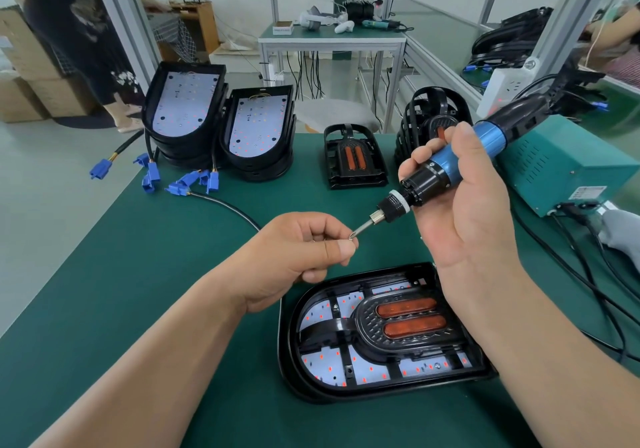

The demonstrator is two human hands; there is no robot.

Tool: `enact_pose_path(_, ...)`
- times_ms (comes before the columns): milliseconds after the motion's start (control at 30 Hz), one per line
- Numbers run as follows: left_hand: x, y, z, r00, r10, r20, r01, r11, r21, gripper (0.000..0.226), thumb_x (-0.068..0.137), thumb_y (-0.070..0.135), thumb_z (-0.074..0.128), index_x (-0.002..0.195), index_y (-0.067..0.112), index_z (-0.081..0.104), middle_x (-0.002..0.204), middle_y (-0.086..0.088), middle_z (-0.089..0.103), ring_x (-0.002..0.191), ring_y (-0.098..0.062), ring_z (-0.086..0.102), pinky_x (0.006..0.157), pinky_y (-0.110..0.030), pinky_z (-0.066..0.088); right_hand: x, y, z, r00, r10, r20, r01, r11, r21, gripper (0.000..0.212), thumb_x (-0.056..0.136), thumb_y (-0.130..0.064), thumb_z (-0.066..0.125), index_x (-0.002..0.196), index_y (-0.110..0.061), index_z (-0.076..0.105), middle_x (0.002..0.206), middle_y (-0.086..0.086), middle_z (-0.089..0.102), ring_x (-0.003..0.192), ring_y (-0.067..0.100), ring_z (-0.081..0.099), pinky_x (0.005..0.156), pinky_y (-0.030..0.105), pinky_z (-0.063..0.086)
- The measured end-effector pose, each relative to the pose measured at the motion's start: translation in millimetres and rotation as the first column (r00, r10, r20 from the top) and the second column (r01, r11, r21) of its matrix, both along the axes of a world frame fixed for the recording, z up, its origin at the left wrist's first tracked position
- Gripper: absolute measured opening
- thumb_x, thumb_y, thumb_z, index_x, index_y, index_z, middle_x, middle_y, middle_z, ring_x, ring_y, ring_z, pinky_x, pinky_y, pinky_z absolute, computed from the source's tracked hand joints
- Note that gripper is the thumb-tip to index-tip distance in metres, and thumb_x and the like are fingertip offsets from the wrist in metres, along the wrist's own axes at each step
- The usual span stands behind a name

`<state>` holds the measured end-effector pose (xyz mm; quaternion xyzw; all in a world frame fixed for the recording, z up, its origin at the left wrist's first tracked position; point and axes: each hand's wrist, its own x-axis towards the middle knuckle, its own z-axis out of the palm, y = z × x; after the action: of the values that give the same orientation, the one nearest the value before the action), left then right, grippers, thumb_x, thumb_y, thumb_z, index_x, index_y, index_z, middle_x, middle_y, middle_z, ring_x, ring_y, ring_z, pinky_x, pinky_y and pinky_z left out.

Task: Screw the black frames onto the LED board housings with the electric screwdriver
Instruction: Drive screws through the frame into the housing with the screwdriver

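Note:
My right hand (464,205) grips the blue and black electric screwdriver (446,170), held above the table with its bit pointing down-left. My left hand (298,253) pinches a small screw (352,237) right at the bit's tip. Below both hands an LED board housing (377,333) lies flat on the green mat, with a black frame carrying two orange lenses (408,319) seated in it. My right wrist hides the housing's upper right corner.
Two stacks of LED housings (221,125) with blue connectors (152,177) stand at the back left. A single black frame (355,157) and a stack of frames (429,118) sit at the back middle. A teal power supply (568,163) with black cables is on the right.

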<state>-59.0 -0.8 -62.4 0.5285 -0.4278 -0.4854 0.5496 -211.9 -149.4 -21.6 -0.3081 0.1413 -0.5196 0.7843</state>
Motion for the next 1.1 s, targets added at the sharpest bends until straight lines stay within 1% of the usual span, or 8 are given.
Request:
enact_pose_path(167, -1, -1, -2, 0.998, 0.036, 0.042, -0.036, 0.999, -0.009, 0.002, 0.085, 0.015, 0.078, 0.087, 0.014, 0.078, 0.076, -0.006, 0.066, 0.052, -0.008, 0.041, 0.05, -0.016, 0.035, 0, -2, 0, 1.0, 0.006, -0.003, -0.006, 1.0, -0.03, 0.022, 0.105, -0.019, 0.066, 0.12, -0.011, 0.051, 0.089, 0.003, 0.063, 0.077, 0.018, 0.064, 0.08, 0.038, 0.057)
enact_pose_path(300, 0, -1, -3, 0.993, 0.058, 0.105, -0.058, 0.998, -0.002, 0.005, 0.085, 0.018, 0.079, 0.087, 0.013, 0.078, 0.075, -0.004, 0.067, 0.053, -0.006, 0.044, 0.051, -0.017, 0.036, -1, -1, 1, 1.0, 0.028, -0.01, -0.029, 0.994, -0.105, 0.019, 0.105, -0.018, 0.065, 0.118, -0.012, 0.052, 0.089, 0.002, 0.063, 0.077, 0.017, 0.063, 0.082, 0.037, 0.056)
enact_pose_path(400, 1, 0, -2, 0.981, 0.055, 0.187, -0.06, 0.998, 0.021, 0.006, 0.085, 0.024, 0.078, 0.086, 0.019, 0.078, 0.075, -0.002, 0.068, 0.055, -0.007, 0.045, 0.052, -0.017, 0.037, -3, 1, 2, 0.997, 0.072, -0.027, -0.076, 0.977, -0.197, 0.017, 0.106, -0.017, 0.061, 0.121, -0.015, 0.053, 0.09, 0.001, 0.061, 0.08, 0.018, 0.062, 0.083, 0.037, 0.056)
enact_pose_path(500, 3, 1, -3, 0.959, 0.027, 0.283, -0.042, 0.998, 0.047, 0.008, 0.087, 0.03, 0.076, 0.088, 0.023, 0.079, 0.075, 0.003, 0.069, 0.059, -0.009, 0.045, 0.056, -0.019, 0.039, -5, 3, 2, 0.992, 0.113, -0.052, -0.123, 0.955, -0.271, 0.022, 0.106, -0.016, 0.057, 0.128, -0.014, 0.051, 0.093, 0.002, 0.06, 0.083, 0.019, 0.06, 0.085, 0.038, 0.054)
enact_pose_path(633, 3, 0, -5, 0.951, 0.031, 0.308, -0.05, 0.997, 0.055, 0.009, 0.086, 0.034, 0.076, 0.089, 0.025, 0.078, 0.073, 0.007, 0.068, 0.06, -0.009, 0.045, 0.058, -0.021, 0.04, -4, 5, 2, 0.992, 0.108, -0.07, -0.125, 0.937, -0.325, 0.025, 0.107, -0.013, 0.055, 0.131, -0.014, 0.047, 0.095, 0.003, 0.058, 0.085, 0.02, 0.059, 0.087, 0.038, 0.051)
enact_pose_path(700, 2, -1, -7, 0.951, 0.067, 0.301, -0.082, 0.996, 0.038, 0.011, 0.085, 0.035, 0.076, 0.088, 0.025, 0.078, 0.075, 0.004, 0.07, 0.06, -0.012, 0.044, 0.057, -0.023, 0.039, -4, 6, 2, 0.994, 0.075, -0.079, -0.097, 0.942, -0.322, 0.027, 0.107, -0.014, 0.057, 0.131, -0.014, 0.047, 0.095, 0.002, 0.057, 0.086, 0.019, 0.059, 0.088, 0.038, 0.05)
enact_pose_path(833, 0, -3, -10, 0.951, 0.127, 0.282, -0.135, 0.991, 0.008, 0.009, 0.084, 0.034, 0.076, 0.086, 0.025, 0.077, 0.075, 0.005, 0.069, 0.057, -0.01, 0.042, 0.055, -0.02, 0.038, -3, 5, 3, 0.997, 0.041, -0.071, -0.06, 0.959, -0.279, 0.023, 0.105, -0.015, 0.061, 0.125, -0.015, 0.05, 0.096, 0.001, 0.057, 0.087, 0.019, 0.059, 0.09, 0.038, 0.048)
enact_pose_path(1100, -1, -4, -9, 0.961, 0.123, 0.249, -0.122, 0.992, -0.019, 0.008, 0.086, 0.03, 0.076, 0.089, 0.024, 0.079, 0.075, 0.003, 0.068, 0.057, -0.01, 0.041, 0.054, -0.018, 0.037, -4, 2, 2, 0.998, 0.031, -0.056, -0.041, 0.981, -0.191, 0.015, 0.104, -0.015, 0.065, 0.114, -0.018, 0.055, 0.094, 0.001, 0.059, 0.084, 0.018, 0.062, 0.09, 0.037, 0.049)
